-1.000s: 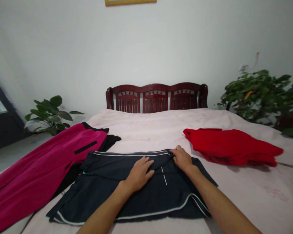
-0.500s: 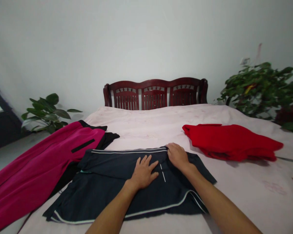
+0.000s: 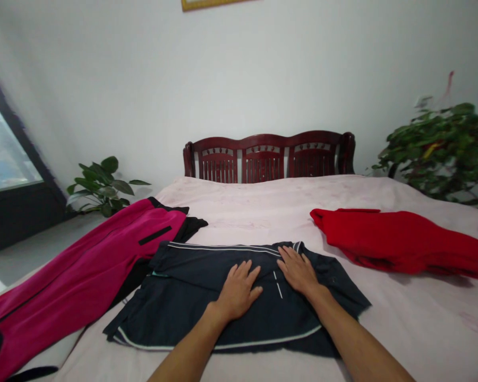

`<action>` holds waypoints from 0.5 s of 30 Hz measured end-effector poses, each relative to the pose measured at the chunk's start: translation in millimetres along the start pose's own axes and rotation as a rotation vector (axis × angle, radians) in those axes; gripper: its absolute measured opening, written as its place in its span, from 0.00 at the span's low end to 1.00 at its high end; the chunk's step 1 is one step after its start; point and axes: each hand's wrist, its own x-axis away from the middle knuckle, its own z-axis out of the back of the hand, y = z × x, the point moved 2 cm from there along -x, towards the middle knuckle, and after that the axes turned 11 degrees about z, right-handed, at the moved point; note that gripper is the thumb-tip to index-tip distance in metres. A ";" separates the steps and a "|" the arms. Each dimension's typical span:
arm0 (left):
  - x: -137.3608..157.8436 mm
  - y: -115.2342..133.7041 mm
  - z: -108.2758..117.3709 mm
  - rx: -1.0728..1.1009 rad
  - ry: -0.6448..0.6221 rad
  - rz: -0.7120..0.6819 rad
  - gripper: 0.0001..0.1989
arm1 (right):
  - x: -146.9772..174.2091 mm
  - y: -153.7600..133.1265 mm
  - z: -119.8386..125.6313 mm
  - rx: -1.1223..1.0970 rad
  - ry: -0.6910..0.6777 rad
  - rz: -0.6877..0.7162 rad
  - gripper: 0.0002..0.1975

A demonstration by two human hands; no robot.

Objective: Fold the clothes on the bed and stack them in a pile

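Pink-sheeted bed (image 3: pixel 247 212), dark red headboard (image 3: pixel 263 142) beyond. Bushy plant (image 3: pixel 446 148) far right. Magenta garment (image 3: pixel 95 265) with black parts, left. Navy garment (image 3: pixel 175 307), white piping, layered flat at near centre, left end meeting magenta one. Red garment (image 3: pixel 402 241) bunched right, apart from navy. Left hand (image 3: pixel 239 291), right hand (image 3: pixel 298 269): both palm-down on navy, fingers fanned.

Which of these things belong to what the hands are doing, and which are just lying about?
In use:
left hand
right hand
dark garment with white piping, beneath both
pink bedsheet, the surface underneath

Apparently just around:
magenta garment
red cloth
wooden headboard
left plant
right plant
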 end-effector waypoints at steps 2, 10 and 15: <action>0.4 -0.4 -3.3 0.001 0.018 -0.006 0.29 | 2.5 4.2 8.7 -0.032 0.071 -0.010 0.25; 0.2 1.6 -2.9 0.003 0.022 0.000 0.28 | 22.0 46.9 41.8 0.172 0.161 -0.485 0.27; -3.0 4.7 -2.4 0.011 0.026 0.016 0.28 | 22.0 60.3 43.3 0.181 -0.009 -0.346 0.19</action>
